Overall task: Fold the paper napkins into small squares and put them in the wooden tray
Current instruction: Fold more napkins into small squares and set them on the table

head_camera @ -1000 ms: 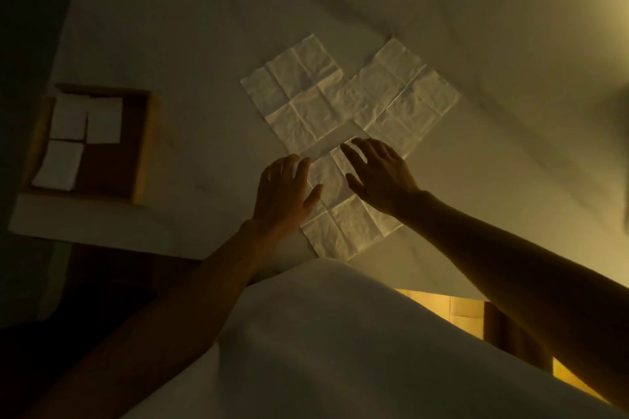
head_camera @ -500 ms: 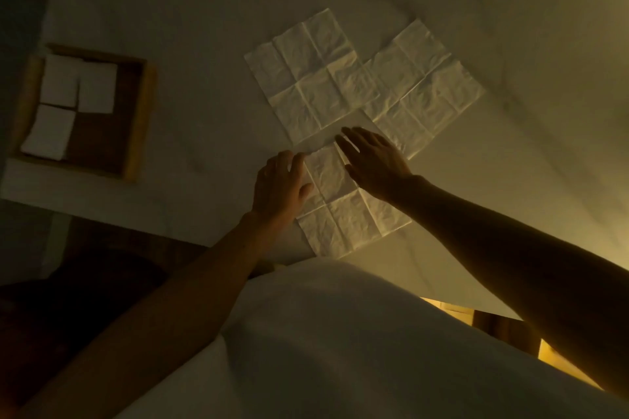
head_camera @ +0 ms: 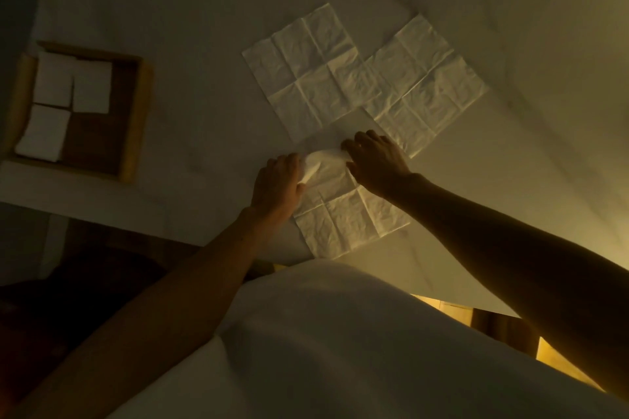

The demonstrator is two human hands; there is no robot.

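Dim warm light, view from beside the table.

Far left: square wooden tray with pale side rails (head_camera: 138, 119), sitting on the white cloth-covered table (head_camera: 204, 27) near its edge. There are three small white folded squares in it. Two lie side by side along the far side, folded square A (head_camera: 54, 82) and folded square B (head_camera: 92, 87), with edges touching. Folded square C (head_camera: 42, 133) is in the near-left corner. Dark wood floor shows in the near-right quarter.

Centre: left hand (head_camera: 275, 184), knuckles up and fingers curled, pinches the far-left corner of the near napkin (head_camera: 347, 214), a creased white paper sheet. That far edge is lifted off the cloth and bulges between the two hands. The near half lies flat, close to the table edge and the person's white garment (head_camera: 306, 333).

Beyond the hands: left flat napkin (head_camera: 306, 71), an open creased white paper square lying flat.

Right hand (head_camera: 377, 160), fingers curled down, grips the same lifted edge at its far-right end. Both forearms are bare.

Further right: right flat napkin (head_camera: 425, 85), the same kind, also open. It overlaps the left flat napkin where they meet, and its near corner is just beside the right hand.
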